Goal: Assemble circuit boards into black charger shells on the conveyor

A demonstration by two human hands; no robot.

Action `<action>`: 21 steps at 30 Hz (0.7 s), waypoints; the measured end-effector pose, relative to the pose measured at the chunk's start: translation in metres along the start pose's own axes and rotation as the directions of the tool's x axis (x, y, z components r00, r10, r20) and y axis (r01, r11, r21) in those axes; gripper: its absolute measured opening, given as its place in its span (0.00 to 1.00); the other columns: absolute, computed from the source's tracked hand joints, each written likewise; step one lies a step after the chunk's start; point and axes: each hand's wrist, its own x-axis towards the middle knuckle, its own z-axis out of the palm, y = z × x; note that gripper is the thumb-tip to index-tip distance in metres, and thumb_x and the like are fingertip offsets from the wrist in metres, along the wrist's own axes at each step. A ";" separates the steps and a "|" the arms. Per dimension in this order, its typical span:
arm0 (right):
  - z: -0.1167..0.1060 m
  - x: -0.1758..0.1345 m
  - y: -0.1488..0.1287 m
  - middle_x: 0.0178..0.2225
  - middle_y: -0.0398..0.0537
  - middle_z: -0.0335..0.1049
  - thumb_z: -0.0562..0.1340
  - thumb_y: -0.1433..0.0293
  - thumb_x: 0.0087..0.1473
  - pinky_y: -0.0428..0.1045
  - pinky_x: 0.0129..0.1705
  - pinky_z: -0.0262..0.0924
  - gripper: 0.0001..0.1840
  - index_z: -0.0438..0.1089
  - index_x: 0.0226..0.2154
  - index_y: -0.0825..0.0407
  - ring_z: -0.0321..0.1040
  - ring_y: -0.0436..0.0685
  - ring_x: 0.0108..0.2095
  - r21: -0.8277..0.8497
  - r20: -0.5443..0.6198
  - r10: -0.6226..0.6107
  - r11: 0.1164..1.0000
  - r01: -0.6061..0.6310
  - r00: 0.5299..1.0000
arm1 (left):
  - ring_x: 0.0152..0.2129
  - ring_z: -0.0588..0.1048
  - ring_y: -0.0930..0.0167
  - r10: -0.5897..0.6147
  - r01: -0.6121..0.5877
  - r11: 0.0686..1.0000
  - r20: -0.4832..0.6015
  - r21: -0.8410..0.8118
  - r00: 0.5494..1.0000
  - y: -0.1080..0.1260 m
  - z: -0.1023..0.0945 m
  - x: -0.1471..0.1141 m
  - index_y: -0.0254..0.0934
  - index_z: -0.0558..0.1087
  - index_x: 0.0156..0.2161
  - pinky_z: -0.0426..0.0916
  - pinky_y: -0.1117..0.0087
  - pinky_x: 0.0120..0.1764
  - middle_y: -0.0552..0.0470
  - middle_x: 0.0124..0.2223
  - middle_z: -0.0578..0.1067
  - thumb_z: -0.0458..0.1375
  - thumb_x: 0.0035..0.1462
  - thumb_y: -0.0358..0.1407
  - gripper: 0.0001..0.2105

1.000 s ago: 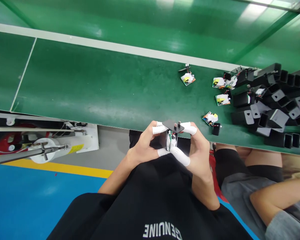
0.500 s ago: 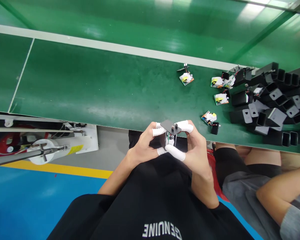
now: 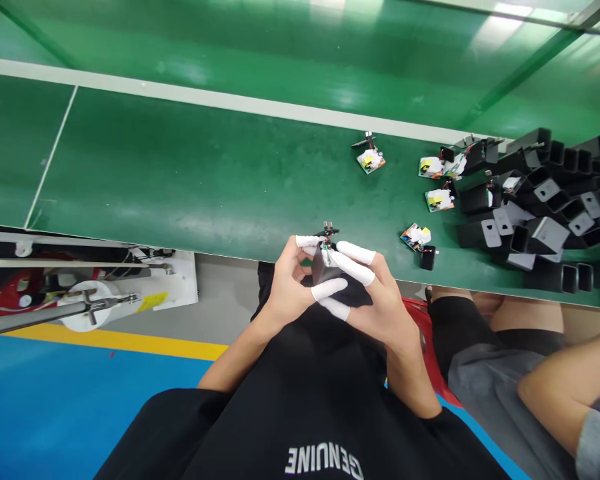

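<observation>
A small black box-shaped housing (image 3: 325, 270) is held over the front edge of the green workbench. White parts and thin wires (image 3: 326, 250) show at its open end, and a black end plate with metal prongs (image 3: 327, 233) sits tilted just beyond it. White finger cots cover several fingertips on both hands. My left hand (image 3: 290, 287) is closed round the housing's left side, its thumb across the near face. From the right, my right hand (image 3: 380, 293) grips the housing too, with one fingertip at the open end by the wires. The inside is mostly hidden by fingers.
Several circuit boards with white and yellow parts (image 3: 417, 236) lie on the green workbench (image 3: 205, 180), right of my hands. A pile of black housings (image 3: 545, 233) fills the bench's right end. Another person (image 3: 505, 360) sits close on my right. Machinery (image 3: 95, 300) stands at lower left.
The end plate, which lay flat over the opening, has tipped away from me, and its prongs now point away. My fingers have shifted round the housing, the right fingertips moving to its open end.
</observation>
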 end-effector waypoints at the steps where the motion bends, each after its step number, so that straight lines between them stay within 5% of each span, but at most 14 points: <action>1: -0.001 0.002 0.002 0.65 0.55 0.74 0.76 0.73 0.58 0.67 0.61 0.79 0.47 0.64 0.74 0.35 0.76 0.70 0.63 0.005 0.002 -0.006 1.000 0.006 1.000 | 0.42 0.80 0.69 -0.025 0.025 1.000 0.000 0.009 1.000 0.003 -0.001 0.000 0.42 0.72 0.56 0.82 0.73 0.38 0.52 0.46 0.77 0.81 0.52 0.47 0.32; 6: 0.013 0.009 0.024 0.58 0.53 0.79 0.83 0.64 0.49 0.63 0.57 0.80 0.43 0.73 0.65 0.39 0.79 0.66 0.55 0.335 -0.151 0.149 0.938 -0.091 0.977 | 0.42 0.79 0.68 0.054 -0.052 0.998 0.053 -0.032 0.997 0.009 -0.008 -0.001 0.43 0.74 0.66 0.82 0.71 0.39 0.46 0.53 0.76 0.75 0.60 0.48 0.32; 8: 0.024 0.011 0.029 0.58 0.52 0.78 0.84 0.58 0.47 0.60 0.55 0.80 0.40 0.75 0.60 0.40 0.81 0.63 0.53 0.561 -0.223 0.320 0.815 -0.147 0.921 | 0.46 0.80 0.67 0.121 -0.118 0.992 0.059 -0.054 0.991 0.009 -0.010 0.000 0.44 0.74 0.69 0.83 0.66 0.46 0.44 0.57 0.73 0.70 0.66 0.45 0.29; 11: 0.038 0.016 0.029 0.55 0.51 0.79 0.80 0.52 0.52 0.58 0.56 0.80 0.32 0.75 0.56 0.42 0.81 0.61 0.51 0.783 -0.168 0.526 0.585 -0.212 0.834 | 0.51 0.81 0.66 0.141 -0.140 0.989 0.031 -0.048 0.990 0.006 -0.009 0.002 0.46 0.74 0.70 0.83 0.62 0.54 0.45 0.58 0.72 0.67 0.71 0.40 0.25; 14: 0.048 0.020 0.022 0.53 0.50 0.80 0.75 0.48 0.57 0.61 0.58 0.80 0.28 0.73 0.53 0.43 0.81 0.61 0.51 0.848 -0.069 0.604 0.454 -0.272 0.794 | 0.54 0.82 0.64 0.121 -0.122 0.990 -0.020 -0.064 0.992 0.003 -0.005 0.004 0.47 0.75 0.69 0.83 0.61 0.56 0.45 0.58 0.75 0.67 0.71 0.40 0.24; 21: 0.049 0.022 0.006 0.52 0.47 0.81 0.76 0.53 0.58 0.57 0.63 0.76 0.22 0.76 0.50 0.42 0.79 0.59 0.53 0.896 -0.054 0.645 0.368 -0.248 0.762 | 0.53 0.84 0.63 0.012 -0.023 0.987 -0.074 -0.158 0.997 0.008 0.000 0.005 0.46 0.79 0.64 0.82 0.61 0.59 0.45 0.59 0.81 0.71 0.67 0.41 0.22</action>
